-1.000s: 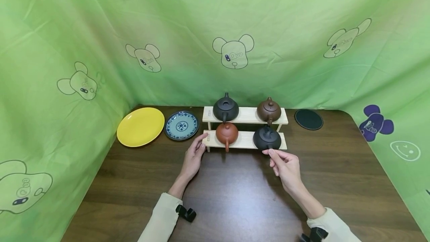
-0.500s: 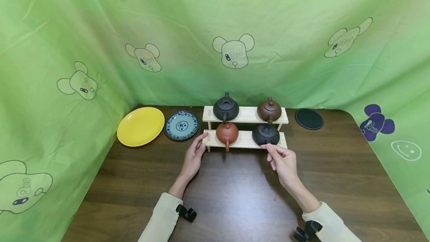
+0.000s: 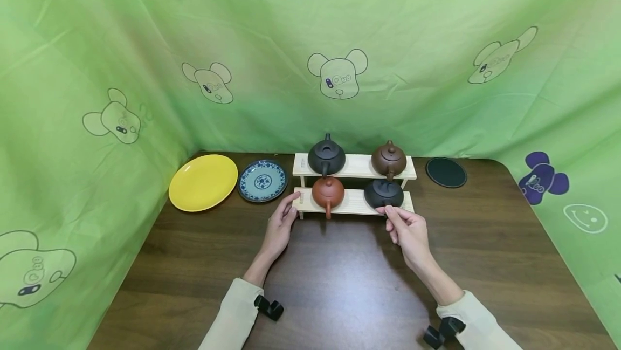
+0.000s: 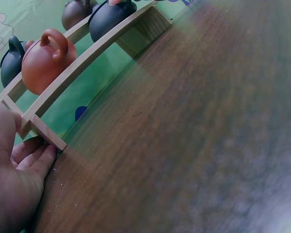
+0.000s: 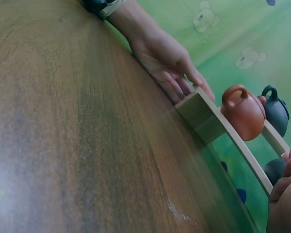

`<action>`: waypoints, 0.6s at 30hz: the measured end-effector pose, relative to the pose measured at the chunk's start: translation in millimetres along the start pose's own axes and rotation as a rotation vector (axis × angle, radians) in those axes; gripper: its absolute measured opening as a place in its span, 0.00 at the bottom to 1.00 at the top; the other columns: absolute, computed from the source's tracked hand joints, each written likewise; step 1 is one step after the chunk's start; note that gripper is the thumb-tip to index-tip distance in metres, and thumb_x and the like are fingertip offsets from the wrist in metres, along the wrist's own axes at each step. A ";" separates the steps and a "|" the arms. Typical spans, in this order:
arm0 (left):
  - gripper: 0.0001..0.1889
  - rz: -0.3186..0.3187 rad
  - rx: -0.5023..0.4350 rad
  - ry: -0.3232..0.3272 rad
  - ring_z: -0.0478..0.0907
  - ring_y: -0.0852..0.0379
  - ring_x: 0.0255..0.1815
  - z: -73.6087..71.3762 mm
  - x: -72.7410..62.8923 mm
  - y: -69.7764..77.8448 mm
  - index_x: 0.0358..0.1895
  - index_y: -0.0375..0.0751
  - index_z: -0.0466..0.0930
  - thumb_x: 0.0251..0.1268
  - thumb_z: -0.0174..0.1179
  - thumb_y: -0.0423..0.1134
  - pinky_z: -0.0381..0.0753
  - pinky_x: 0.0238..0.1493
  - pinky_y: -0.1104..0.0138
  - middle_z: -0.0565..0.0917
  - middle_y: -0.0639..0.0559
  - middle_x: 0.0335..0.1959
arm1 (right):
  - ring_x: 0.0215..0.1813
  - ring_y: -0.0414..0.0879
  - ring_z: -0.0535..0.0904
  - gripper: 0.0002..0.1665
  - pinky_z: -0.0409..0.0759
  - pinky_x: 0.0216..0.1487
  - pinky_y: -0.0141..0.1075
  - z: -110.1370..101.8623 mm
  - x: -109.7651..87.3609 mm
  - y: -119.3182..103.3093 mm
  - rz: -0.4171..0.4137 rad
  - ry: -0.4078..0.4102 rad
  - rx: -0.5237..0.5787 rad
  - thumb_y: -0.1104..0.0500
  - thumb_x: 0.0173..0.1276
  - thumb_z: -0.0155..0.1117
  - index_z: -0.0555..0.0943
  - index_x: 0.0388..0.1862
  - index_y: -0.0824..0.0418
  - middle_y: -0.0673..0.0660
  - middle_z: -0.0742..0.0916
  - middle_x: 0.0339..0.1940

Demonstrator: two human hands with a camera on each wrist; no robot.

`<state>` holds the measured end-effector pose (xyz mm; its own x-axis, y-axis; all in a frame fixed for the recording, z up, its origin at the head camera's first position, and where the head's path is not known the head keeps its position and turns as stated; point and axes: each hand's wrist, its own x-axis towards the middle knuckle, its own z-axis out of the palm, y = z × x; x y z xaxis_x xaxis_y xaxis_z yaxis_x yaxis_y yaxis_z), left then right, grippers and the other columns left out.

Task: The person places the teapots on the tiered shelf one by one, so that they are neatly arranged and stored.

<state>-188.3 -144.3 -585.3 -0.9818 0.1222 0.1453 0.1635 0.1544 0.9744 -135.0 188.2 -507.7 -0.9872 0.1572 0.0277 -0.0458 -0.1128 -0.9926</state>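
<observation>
In the head view, my right hand (image 3: pixel 409 231) pinches the handle of a black teapot (image 3: pixel 383 193) at the right of the lower shelf (image 3: pixel 354 201) of a two-tier wooden rack. My left hand (image 3: pixel 280 226) grips that shelf's left end, one finger along the top and the others at the leg, as the left wrist view shows. An orange-brown clay teapot (image 3: pixel 328 192) sits on the same shelf, its handle toward me. Behind, the upper shelf (image 3: pixel 356 166) bears another black teapot (image 3: pixel 326 157) and a dark brown teapot (image 3: pixel 388 159).
Left of the rack lie a yellow plate (image 3: pixel 204 183) and a blue patterned plate (image 3: pixel 262 181). A round dark coaster (image 3: pixel 446 172) lies to its right. Green printed cloth (image 3: pixel 339 118) hangs behind the brown wooden table (image 3: pixel 330 285).
My right hand and the black teapot have moved slightly back and to the left on the lower shelf, then stay almost still. The left hand has not visibly moved.
</observation>
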 end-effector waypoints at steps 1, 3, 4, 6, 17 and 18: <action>0.24 -0.002 0.000 0.002 0.74 0.53 0.81 0.1 0.0 0.0 0.80 0.64 0.76 0.91 0.52 0.37 0.73 0.80 0.54 0.79 0.55 0.80 | 0.14 0.33 0.66 0.21 0.63 0.16 0.23 -0.5 0.2 0.0 0.002 -0.006 0.001 0.60 0.87 0.63 0.87 0.51 0.83 0.47 0.78 0.19; 0.24 -0.003 -0.004 0.003 0.74 0.53 0.81 0.4 0.3 -0.4 0.80 0.63 0.77 0.91 0.52 0.36 0.73 0.81 0.54 0.79 0.55 0.80 | 0.15 0.33 0.66 0.20 0.64 0.16 0.23 -2.1 0.8 0.0 0.008 -0.020 0.005 0.60 0.87 0.63 0.88 0.50 0.81 0.47 0.79 0.19; 0.24 -0.005 -0.004 0.004 0.74 0.53 0.81 0.6 0.6 -0.6 0.80 0.63 0.77 0.91 0.52 0.36 0.73 0.81 0.54 0.79 0.55 0.80 | 0.15 0.33 0.67 0.19 0.64 0.17 0.23 -3.0 1.3 -0.1 0.012 -0.028 0.008 0.60 0.88 0.63 0.88 0.49 0.79 0.47 0.79 0.20; 0.24 -0.009 -0.003 0.006 0.74 0.54 0.81 0.9 1.1 -0.8 0.80 0.63 0.77 0.91 0.52 0.36 0.72 0.81 0.54 0.79 0.55 0.80 | 0.16 0.33 0.67 0.18 0.65 0.17 0.22 -5.0 2.4 -0.5 0.020 -0.039 0.014 0.61 0.87 0.63 0.89 0.48 0.77 0.47 0.79 0.20; 0.22 0.005 -0.031 0.009 0.73 0.55 0.81 1.6 3.4 -2.2 0.80 0.58 0.77 0.91 0.54 0.41 0.73 0.79 0.63 0.78 0.53 0.81 | 0.17 0.32 0.71 0.13 0.67 0.17 0.22 -26.8 1.8 -3.6 0.023 0.017 0.042 0.67 0.83 0.67 0.94 0.38 0.56 0.47 0.82 0.20; 0.22 0.027 -0.043 0.010 0.72 0.51 0.82 2.1 2.2 1.1 0.81 0.55 0.76 0.91 0.54 0.42 0.72 0.80 0.61 0.77 0.50 0.81 | 0.17 0.32 0.71 0.12 0.68 0.18 0.22 -30.8 2.0 -3.5 0.015 0.017 0.040 0.67 0.83 0.67 0.94 0.39 0.57 0.47 0.82 0.20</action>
<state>-190.1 -141.9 -584.3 -0.9781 0.1161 0.1730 0.1858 0.1094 0.9765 -132.1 219.1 -507.9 -0.9850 0.1720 0.0103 -0.0372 -0.1539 -0.9874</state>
